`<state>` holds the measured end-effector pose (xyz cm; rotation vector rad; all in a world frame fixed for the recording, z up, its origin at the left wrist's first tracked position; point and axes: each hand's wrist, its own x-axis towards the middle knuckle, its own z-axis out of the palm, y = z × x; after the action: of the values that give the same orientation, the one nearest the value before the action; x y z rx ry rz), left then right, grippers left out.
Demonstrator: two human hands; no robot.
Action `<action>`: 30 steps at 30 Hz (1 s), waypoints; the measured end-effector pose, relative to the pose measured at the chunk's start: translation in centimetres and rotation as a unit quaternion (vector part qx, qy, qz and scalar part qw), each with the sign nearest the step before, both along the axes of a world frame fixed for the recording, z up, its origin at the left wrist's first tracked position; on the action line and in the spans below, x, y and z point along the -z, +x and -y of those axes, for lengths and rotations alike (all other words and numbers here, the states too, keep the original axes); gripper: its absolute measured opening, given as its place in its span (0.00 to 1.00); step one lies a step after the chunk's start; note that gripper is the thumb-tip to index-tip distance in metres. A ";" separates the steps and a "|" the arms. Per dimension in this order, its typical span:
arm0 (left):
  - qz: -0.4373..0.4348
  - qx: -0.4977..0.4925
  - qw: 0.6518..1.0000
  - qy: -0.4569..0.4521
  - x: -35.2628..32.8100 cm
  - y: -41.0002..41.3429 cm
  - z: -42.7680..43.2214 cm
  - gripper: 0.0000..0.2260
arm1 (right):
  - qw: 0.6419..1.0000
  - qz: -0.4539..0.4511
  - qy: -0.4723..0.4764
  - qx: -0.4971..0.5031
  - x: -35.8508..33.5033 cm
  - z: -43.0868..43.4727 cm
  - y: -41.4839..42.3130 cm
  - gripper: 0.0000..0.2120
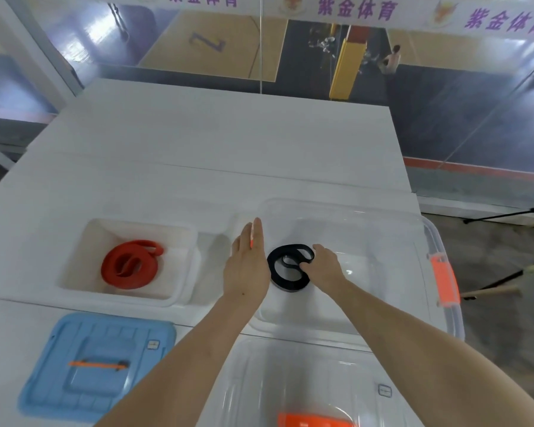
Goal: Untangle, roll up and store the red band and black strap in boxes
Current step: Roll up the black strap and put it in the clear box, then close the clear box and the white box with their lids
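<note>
- Black strap (289, 268): rolled coil inside clear box (392, 229), right side; looks soft, light, springy, prob. unrolls if let go.
- R hand (324, 266) fingers pinch coil's right edge.
- L hand (247, 263) flat, open, just left of coil.
- Red band (130, 265) coiled in white box (185, 235), left.

Table (198, 143): left box (185, 241) contains band (130, 266); right box (398, 241) contains strap (287, 282); two lids (99, 365) (315, 380) lie nearer, before them.

A blue lid (97, 366) is lying on my white worktop (198, 143), near a clear lid (315, 386) with an orange latch (313, 420).
</note>
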<state>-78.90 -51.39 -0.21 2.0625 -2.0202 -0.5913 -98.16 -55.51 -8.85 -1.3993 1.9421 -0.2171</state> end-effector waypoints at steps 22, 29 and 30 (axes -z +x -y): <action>0.020 0.097 0.992 -0.079 -5.7 3.0 -18.6 0.24 | 0.945 -0.166 -0.271 -0.078 -17.3 -23.3 -1.0 0.14; 0.048 0.091 0.995 0.017 0.0 3.1 -27.0 0.24 | 0.970 -0.167 -0.178 -0.011 -11.2 -34.9 -5.4 0.14; 0.058 0.086 0.994 0.036 1.0 3.2 -27.6 0.24 | 0.973 -0.170 -0.154 -0.012 -10.1 -35.8 -6.0 0.14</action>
<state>-75.72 -23.81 -1.17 2.0199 -2.2924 -0.5940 -104.20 -19.69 1.21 -1.7550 2.2382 -0.2939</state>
